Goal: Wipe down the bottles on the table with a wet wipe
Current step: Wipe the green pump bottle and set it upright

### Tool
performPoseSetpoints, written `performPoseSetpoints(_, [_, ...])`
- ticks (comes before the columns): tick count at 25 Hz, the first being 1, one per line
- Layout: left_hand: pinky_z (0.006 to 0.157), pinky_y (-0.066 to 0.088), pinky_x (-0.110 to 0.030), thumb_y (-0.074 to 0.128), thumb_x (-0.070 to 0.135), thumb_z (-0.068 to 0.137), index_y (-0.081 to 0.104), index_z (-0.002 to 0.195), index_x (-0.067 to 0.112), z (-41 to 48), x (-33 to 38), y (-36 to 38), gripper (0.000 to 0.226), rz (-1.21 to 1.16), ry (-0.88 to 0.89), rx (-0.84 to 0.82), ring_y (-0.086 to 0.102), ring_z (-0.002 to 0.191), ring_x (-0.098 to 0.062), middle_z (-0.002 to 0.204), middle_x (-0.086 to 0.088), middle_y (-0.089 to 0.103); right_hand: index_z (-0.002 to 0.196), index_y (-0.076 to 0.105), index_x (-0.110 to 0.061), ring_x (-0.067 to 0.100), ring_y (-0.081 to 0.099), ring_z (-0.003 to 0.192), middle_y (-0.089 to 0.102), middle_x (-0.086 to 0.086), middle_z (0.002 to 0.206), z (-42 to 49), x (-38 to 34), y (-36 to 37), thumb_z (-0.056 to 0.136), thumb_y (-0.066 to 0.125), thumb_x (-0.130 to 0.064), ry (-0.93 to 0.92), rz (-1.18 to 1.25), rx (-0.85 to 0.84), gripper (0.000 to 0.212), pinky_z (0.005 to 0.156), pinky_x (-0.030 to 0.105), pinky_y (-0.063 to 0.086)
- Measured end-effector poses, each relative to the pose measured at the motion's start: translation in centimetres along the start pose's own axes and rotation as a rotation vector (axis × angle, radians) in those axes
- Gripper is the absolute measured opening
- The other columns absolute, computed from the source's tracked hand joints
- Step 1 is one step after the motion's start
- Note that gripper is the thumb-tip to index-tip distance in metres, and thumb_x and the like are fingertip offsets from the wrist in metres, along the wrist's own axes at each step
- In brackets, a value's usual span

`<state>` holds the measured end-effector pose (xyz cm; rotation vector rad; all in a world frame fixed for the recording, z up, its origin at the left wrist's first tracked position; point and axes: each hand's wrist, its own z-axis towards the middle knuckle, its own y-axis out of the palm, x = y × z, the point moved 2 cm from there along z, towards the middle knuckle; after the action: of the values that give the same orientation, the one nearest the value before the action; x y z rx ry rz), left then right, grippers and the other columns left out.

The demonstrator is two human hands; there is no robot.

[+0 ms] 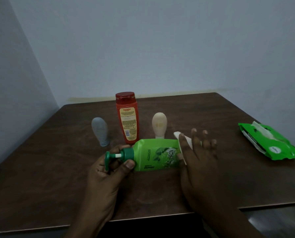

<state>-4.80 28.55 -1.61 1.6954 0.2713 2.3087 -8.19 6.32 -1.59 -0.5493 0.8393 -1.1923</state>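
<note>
We hold the green pump bottle (153, 154) on its side at lower centre of the frame, above the dark wooden table (57, 169). Our left hand (107, 170) grips the dark green pump collar, thumb on the shoulder. Our right hand (198, 162) lies flat, fingers straight, pressing the white wet wipe (186, 143) against the base end of the body.

To wipe well, we judge it best to draw the wipe along the body toward the collar, then rotate the bottle with the left hand to present each face.

The bottle is glossy bright green with a leaf-printed label.

Behind it stand a red shampoo bottle (127, 119), a grey bottle (100, 131) and a cream bottle (159, 125). The green wipes pack (270, 143) lies at right.
</note>
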Motion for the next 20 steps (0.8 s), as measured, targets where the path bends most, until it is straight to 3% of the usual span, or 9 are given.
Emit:
performPoseSetpoints(5, [0.090, 0.062, -0.038, 0.097, 0.056, 0.049, 0.078, 0.110, 0.018, 0.1, -0.5, -0.3, 0.074, 0.052, 0.023, 0.015, 0.074, 0.104, -0.028, 0.111, -0.015, 0.078, 0.157, 0.019, -0.007, 0.021, 0.007, 0.154, 0.014, 0.006, 0.166, -0.9, -3.6, -0.7, 0.096, 0.034, -0.021, -0.194, 0.176, -0.069, 0.064, 0.125, 0.044, 0.013])
performPoseSetpoints(9, [0.088, 0.062, -0.034, 0.097, 0.055, 0.050, 0.077, 0.113, 0.016, -0.1, -0.6, -0.1, 0.077, 0.036, 0.001, 0.013, 0.075, 0.104, -0.025, 0.113, -0.014, 0.078, 0.158, 0.015, -0.011, 0.016, -0.002, 0.154, 0.008, 0.001, 0.167, -1.5, -4.5, -1.5, 0.102, 0.039, -0.021, -0.378, 0.171, -0.132, 0.062, 0.125, 0.041, 0.011])
performPoseSetpoints(12, [0.085, 0.062, -0.030, 0.094, 0.042, 0.059, 0.077, 0.112, 0.013, -0.3, -0.7, -0.2, 0.063, 0.023, -0.023, 0.022, 0.075, 0.101, -0.025, 0.111, -0.016, 0.078, 0.158, 0.018, -0.010, 0.012, 0.004, 0.154, 0.014, 0.002, 0.166, -0.5, -2.0, -0.8, 0.098, 0.039, -0.019, -0.243, 0.162, -0.095, 0.064, 0.125, 0.040, 0.015])
performPoseSetpoints(17, [0.077, 0.060, -0.023, 0.076, 0.012, 0.073, 0.076, 0.106, 0.013, -0.6, -0.5, 0.3, 0.034, 0.028, 0.009, 0.015, 0.075, 0.094, -0.018, 0.102, -0.010, 0.080, 0.153, 0.033, -0.007, 0.027, 0.030, 0.148, 0.035, 0.011, 0.158, 0.0, 1.0, 0.9, 0.099, 0.026, -0.027, 0.037, 0.132, 0.029, 0.059, 0.122, 0.046, 0.022])
performPoseSetpoints(20, [0.080, 0.060, -0.023, 0.081, 0.016, 0.072, 0.077, 0.105, 0.015, -0.5, -0.4, 0.1, 0.034, 0.021, 0.024, 0.013, 0.075, 0.099, -0.019, 0.105, -0.010, 0.080, 0.150, 0.039, -0.007, 0.028, 0.034, 0.146, 0.040, 0.011, 0.155, 0.1, 0.7, 0.9, 0.100, 0.027, -0.028, 0.070, 0.109, 0.065, 0.056, 0.123, 0.042, 0.017])
